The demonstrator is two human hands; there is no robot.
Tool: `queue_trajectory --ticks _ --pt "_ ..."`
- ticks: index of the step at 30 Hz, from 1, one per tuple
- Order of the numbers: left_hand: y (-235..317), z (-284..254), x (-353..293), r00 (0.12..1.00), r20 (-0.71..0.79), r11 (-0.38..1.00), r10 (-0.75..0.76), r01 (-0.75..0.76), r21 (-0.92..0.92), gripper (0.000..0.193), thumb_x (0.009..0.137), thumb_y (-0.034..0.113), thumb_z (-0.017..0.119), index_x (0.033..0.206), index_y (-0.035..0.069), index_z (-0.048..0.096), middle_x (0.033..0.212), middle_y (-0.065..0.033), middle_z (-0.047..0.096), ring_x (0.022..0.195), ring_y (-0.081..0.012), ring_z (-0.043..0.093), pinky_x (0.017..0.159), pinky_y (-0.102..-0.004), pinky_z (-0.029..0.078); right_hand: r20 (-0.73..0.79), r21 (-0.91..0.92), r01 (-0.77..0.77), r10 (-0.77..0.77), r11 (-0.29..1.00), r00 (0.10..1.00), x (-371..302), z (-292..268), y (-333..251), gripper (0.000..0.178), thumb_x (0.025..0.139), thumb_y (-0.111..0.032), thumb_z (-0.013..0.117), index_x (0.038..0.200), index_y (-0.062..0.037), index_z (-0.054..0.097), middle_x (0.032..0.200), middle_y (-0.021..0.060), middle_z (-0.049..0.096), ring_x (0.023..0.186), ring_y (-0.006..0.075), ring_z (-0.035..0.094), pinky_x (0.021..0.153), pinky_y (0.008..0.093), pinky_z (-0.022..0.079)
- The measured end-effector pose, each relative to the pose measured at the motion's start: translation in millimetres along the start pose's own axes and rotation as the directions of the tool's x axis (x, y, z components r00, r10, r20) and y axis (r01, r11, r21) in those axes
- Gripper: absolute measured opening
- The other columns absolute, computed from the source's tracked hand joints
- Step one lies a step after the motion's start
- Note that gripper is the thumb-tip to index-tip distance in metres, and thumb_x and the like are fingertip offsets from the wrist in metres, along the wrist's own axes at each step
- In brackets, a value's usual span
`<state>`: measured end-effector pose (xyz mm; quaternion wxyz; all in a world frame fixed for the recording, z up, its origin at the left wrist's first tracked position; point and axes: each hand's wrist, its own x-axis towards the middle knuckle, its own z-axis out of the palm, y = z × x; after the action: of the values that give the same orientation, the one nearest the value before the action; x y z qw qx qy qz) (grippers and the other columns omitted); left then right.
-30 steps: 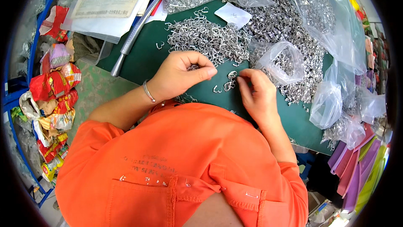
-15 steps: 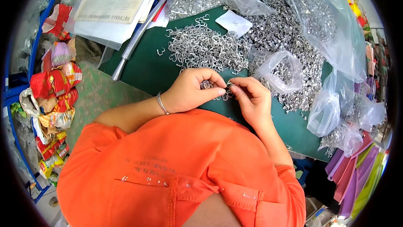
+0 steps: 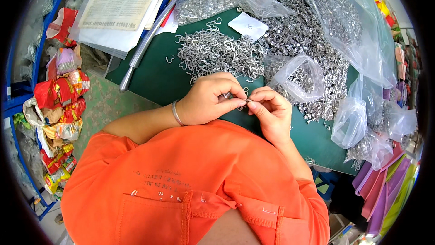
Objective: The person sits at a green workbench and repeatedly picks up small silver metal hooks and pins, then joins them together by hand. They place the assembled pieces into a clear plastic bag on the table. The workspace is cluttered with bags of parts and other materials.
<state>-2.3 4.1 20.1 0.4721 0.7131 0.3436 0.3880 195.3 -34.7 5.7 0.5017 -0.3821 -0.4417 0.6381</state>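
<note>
Close to my body, both hands meet over the near part of the dark green tabletop [image 3: 149, 73]. My left hand [image 3: 210, 99], with a bangle at its wrist, pinches a small metal piece [image 3: 248, 100] between thumb and forefinger. More metal bits show inside its curled fingers. From the other side my right hand [image 3: 272, 111] grips the same piece with thumb and fingertips. Its exact shape is mostly covered by the fingers. Just beyond the hands lies a loose pile of silvery curved metal hooks [image 3: 217, 55].
A heap of smaller shiny metal clips [image 3: 333, 70] spreads to the right, under and beside clear plastic bags [image 3: 358, 32]. A white paper slip [image 3: 248, 26] lies between the piles. At the left are a metal rod [image 3: 145, 48] and printed sheets [image 3: 115, 7].
My right hand's fingertips have closed in against my left hand's, and both now pinch the small piece together. The view has shifted slightly.
</note>
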Motion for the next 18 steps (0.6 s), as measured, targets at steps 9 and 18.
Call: queue_trajectory --ticks 9,18 --pt "2.8 -1.0 3.6 0.999 -0.038 1.000 0.026 -0.026 -0.008 0.011 0.075 0.003 0.075 0.080 0.003 0.066 0.077 -0.0066 0.064 0.069 -0.0183 0.062 0.060 -0.0283 0.049 0.000 0.123 -0.016 0.016 0.992 1.000 1.1 4.0 -4.5 0.012 0.087 0.009 0.060 0.098 0.0045 0.061 0.097 0.0119 0.063 0.084 0.0158 0.063 0.075 0.0266 0.053" --pt "-1.6 1.4 4.2 0.998 -0.058 0.997 0.003 -0.007 -0.077 0.010 0.076 0.003 0.075 0.081 0.003 0.066 0.080 -0.0074 0.066 0.072 -0.0176 0.064 0.061 -0.0275 0.050 0.016 -0.224 0.156 -0.156 0.962 0.988 5.0 1.9 -9.6 0.013 0.082 0.010 0.064 0.093 0.0041 0.064 0.097 0.0122 0.062 0.086 0.0152 0.061 0.075 0.0263 0.051"
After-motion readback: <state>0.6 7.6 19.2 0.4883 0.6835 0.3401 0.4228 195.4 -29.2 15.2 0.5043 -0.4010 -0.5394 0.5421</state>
